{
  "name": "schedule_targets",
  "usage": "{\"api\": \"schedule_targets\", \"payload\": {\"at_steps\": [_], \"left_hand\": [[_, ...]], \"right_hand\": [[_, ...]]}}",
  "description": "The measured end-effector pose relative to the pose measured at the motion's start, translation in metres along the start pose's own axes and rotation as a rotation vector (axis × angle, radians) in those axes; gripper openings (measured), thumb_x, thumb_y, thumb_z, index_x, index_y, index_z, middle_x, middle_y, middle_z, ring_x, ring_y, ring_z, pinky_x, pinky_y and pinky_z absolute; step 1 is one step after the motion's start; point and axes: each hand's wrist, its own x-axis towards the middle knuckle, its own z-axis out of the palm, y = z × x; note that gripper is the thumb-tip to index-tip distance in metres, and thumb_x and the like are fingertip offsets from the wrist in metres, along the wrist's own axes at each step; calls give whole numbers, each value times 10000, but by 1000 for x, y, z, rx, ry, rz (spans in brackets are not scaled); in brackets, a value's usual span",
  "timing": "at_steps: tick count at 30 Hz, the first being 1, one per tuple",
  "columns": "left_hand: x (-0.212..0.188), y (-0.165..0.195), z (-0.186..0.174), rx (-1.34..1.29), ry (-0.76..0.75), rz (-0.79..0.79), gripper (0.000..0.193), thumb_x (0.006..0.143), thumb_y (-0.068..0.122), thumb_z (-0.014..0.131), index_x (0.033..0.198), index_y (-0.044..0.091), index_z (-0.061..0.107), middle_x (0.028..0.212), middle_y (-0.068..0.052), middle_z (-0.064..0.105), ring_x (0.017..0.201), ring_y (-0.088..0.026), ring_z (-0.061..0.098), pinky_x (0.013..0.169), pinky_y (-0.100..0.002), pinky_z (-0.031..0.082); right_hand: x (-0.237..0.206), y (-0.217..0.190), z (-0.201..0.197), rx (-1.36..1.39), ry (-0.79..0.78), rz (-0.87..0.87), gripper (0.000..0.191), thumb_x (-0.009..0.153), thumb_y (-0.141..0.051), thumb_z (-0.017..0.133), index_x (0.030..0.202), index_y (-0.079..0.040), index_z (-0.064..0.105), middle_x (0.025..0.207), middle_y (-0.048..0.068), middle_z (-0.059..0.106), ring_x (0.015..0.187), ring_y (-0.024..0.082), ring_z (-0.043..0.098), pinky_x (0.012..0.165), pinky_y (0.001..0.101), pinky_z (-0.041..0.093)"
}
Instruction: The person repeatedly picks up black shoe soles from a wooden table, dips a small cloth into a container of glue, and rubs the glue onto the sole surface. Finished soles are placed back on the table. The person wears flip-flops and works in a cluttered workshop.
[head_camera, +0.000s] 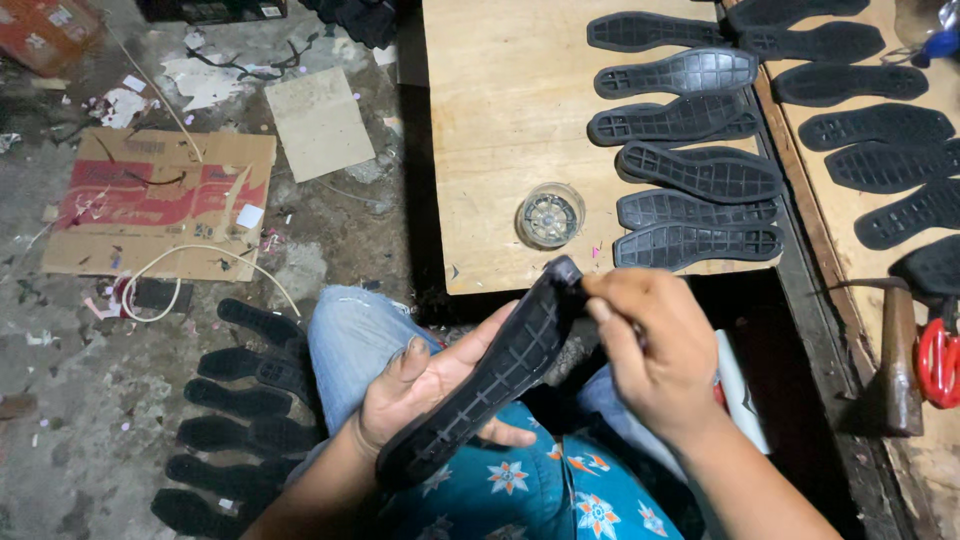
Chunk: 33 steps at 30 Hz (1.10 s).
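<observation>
Both hands grip 1 black shoe sole (480, 390): left hand (420, 395) underneath, right hand (655, 350) pinching its tip.

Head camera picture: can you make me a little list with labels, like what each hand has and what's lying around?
left hand: cradles a black shoe sole from below
right hand: pinches the sole's upper end
board: wooden, with a row of black soles and a small round clear container
floor: more soles, flattened cardboard
far right: hammer
</observation>
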Motion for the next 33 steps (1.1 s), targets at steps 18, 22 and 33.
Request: {"api": "schedule_targets", "payload": {"at_steps": [18,22,33], "left_hand": [[-4,-4,-2,-152,25,70,1076,964,687,533,1731,174,-20,1717,-100,230,1542,-252,310,1222,-648,307],[2,1,-4,18,147,115,1100,951,700,554,1711,109,21,1711,-133,244,1528,-270,324,1248,-530,235],[25,3,-20,-111,0,213,913,1124,656,487,1749,127,81,1631,-150,391,1340,-244,530,1104,-392,424]], "right_hand": [[-20,2,7,6,-47,-68,141,944,-32,696,1078,-9,658,1067,112,694,969,245,652,829,325,526],[-22,-12,12,172,-317,-335,175,851,-70,716,1017,-70,661,1044,82,709,972,280,674,935,452,492],[-19,-19,21,179,-289,-318,235,876,-58,735,1103,-28,683,1025,97,688,965,281,675,947,448,499]]}}
